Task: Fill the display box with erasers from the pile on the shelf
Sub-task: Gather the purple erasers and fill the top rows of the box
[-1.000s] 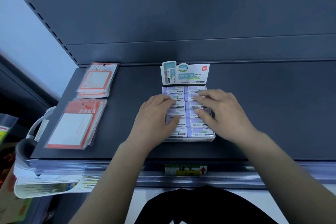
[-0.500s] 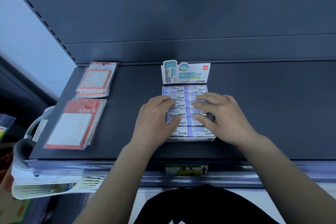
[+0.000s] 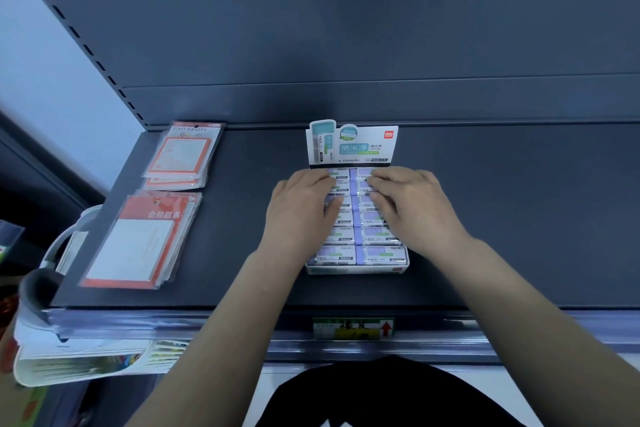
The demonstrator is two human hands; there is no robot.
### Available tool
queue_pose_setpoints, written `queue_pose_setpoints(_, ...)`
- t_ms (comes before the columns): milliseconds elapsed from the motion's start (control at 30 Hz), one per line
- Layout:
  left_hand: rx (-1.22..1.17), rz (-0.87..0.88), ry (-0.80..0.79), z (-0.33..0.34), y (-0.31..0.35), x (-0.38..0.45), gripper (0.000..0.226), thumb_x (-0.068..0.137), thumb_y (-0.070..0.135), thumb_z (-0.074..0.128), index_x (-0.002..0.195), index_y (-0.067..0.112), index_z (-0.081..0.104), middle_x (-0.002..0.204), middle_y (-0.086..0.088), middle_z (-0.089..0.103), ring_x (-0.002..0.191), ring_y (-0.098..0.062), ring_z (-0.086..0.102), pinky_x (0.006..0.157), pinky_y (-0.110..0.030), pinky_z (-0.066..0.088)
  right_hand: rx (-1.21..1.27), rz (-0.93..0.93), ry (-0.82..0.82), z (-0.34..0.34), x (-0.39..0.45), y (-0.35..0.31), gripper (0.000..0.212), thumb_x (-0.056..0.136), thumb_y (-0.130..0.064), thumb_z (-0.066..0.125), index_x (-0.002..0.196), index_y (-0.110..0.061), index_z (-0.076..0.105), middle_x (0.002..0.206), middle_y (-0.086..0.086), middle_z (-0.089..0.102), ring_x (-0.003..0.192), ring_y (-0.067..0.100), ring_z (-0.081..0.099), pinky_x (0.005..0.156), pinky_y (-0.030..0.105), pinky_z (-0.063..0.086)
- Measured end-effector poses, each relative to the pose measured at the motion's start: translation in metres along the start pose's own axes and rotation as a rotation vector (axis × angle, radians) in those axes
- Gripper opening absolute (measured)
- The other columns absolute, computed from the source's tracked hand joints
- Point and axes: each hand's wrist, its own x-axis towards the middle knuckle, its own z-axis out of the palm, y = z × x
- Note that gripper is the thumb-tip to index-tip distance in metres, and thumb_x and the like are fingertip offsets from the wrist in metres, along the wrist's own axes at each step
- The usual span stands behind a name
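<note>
A white display box (image 3: 356, 269) with an upright printed header card (image 3: 353, 145) sits mid-shelf. Two columns of purple-and-white erasers (image 3: 379, 253) fill it. My left hand (image 3: 299, 215) lies flat over the left column, fingertips at the rear rows. My right hand (image 3: 414, 204) lies over the right column, fingers stretched toward the back row just below the header card. Both hands press on the erasers' tops without holding any. The middle rows are hidden under my hands. No loose pile of erasers shows on the shelf.
Two stacks of red-and-white packets in clear sleeves lie at the shelf's left, one at the rear (image 3: 181, 154) and one at the front (image 3: 138, 239). A price label (image 3: 353, 328) sits on the shelf's front rail. Papers (image 3: 79, 360) stick out below left. The dark shelf (image 3: 519, 211) extends right.
Both hands have slid from the middle rows toward the back of the box, fingertips now at the rear rows by the header card. The box has stayed put.
</note>
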Motion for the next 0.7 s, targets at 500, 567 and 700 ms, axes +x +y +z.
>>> queue_pose_setpoints(500,0.0,0.01,0.067,-0.005,-0.002,-0.017,0.035,0.089,0.03,0.05,0.118,0.013,0.06,0.125,-0.002,0.059,0.121,-0.023,0.048,0.1,-0.036,0.032,0.098,-0.017,0.004,-0.001,-0.018,-0.004,0.041,0.088,-0.03,0.043,0.121,-0.012,0.058,0.127,0.001,0.059,0.118,0.019,0.054,0.1,0.031,0.026)
queue_pose_setpoints(567,0.003,0.01,0.042,-0.004,-0.002,-0.025,0.036,0.089,0.032,0.051,0.119,0.014,0.059,0.126,0.0,0.057,0.123,-0.021,0.047,0.101,-0.034,0.03,0.04,-0.033,-0.001,0.0,-0.027,-0.008,0.04,0.088,-0.034,0.042,0.118,-0.014,0.06,0.125,-0.001,0.06,0.117,0.019,0.054,0.097,0.029,0.024)
queue_pose_setpoints(700,0.012,0.003,0.002,0.0,-0.001,-0.031,0.041,0.09,0.035,0.053,0.126,0.017,0.053,0.134,0.002,0.051,0.128,-0.018,0.04,0.105,-0.032,0.027,0.0,-0.057,-0.019,0.004,-0.03,-0.009,0.051,0.086,-0.043,0.03,0.115,-0.016,0.061,0.123,-0.002,0.06,0.118,0.018,0.054,0.093,0.031,0.027)
